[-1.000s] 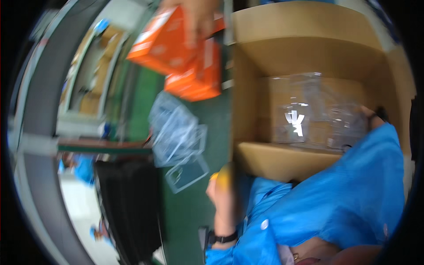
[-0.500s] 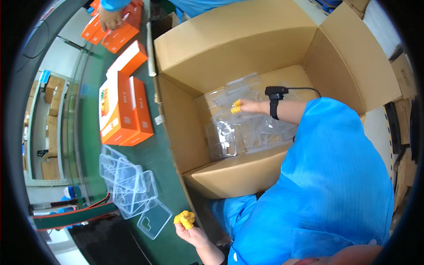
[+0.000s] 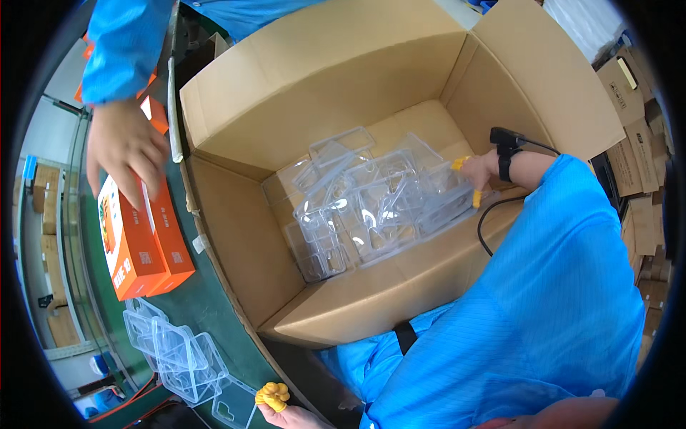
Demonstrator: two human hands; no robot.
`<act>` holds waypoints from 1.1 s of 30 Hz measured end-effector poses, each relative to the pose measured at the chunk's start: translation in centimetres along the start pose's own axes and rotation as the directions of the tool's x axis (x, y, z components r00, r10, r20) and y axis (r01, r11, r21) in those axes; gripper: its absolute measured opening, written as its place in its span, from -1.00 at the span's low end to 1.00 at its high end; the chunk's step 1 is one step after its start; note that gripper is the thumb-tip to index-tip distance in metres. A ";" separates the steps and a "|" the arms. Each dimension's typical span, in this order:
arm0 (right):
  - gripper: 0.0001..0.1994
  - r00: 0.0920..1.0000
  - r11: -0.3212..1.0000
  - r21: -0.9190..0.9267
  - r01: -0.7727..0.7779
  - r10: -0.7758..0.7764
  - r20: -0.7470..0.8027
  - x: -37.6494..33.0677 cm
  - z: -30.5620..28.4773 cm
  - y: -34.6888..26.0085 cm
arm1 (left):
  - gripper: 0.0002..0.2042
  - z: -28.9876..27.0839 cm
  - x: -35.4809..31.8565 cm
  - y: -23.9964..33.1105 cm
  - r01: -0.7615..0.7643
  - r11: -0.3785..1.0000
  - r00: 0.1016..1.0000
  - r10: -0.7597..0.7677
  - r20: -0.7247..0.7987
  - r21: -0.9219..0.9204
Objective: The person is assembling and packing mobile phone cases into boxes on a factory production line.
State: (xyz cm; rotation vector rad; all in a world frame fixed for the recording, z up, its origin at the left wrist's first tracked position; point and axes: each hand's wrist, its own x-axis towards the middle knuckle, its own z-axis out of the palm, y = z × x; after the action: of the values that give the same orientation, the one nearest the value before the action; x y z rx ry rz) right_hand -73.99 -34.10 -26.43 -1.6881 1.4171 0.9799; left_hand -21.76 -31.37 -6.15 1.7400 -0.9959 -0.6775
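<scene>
A dark green desk [image 3: 204, 304] is seen running along the left of a large open cardboard box [image 3: 336, 79], with stacked brown cartons at the far right edge of the view. The right hand [image 3: 477, 174], with yellow finger covers and a black wrist strap with a cable, is reached down into the box and is laid on a heap of clear plastic trays [image 3: 364, 207] that spreads from the hand toward its left across the box floor; the fingers are pressed against the nearest tray, but whether it is truly gripped cannot be told. The left hand [image 3: 282, 407] is held low at the bottom edge, fingers curled, its yellow-covered fingertips touching the corner of a clear plastic tray [image 3: 232, 409]; just beyond that hand, more clear trays [image 3: 175, 350] are piled on the desk. Farther ahead of the left hand, orange packages [image 3: 143, 247] are stood together, and another person's hand [image 3: 125, 154], in a blue sleeve, is laid on top of them.
</scene>
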 end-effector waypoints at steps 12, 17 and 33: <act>-0.07 0.961 0.994 0.057 0.095 -0.077 -0.267 7.7 -0.2 -1.0 | -0.79 -0.7 0.3 -2.2 -0.074 0.996 0.996 0.072 0.045 0.044; -0.17 0.999 0.917 0.399 -0.009 0.028 -0.042 10.2 1.4 -1.8 | -0.74 -1.3 0.4 -2.3 -0.142 0.988 0.982 0.148 0.119 -0.058; -0.59 0.967 0.854 0.499 0.147 -0.018 -0.254 10.9 -3.1 -10.5 | -0.80 -1.0 1.1 -2.2 -0.169 0.973 0.966 0.195 0.171 -0.159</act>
State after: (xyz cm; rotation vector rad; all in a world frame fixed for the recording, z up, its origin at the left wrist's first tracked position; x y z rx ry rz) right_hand -62.10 -40.20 -34.21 -1.4710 1.5722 0.2990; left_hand -19.76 -31.41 -7.86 1.4592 -1.1903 -0.7822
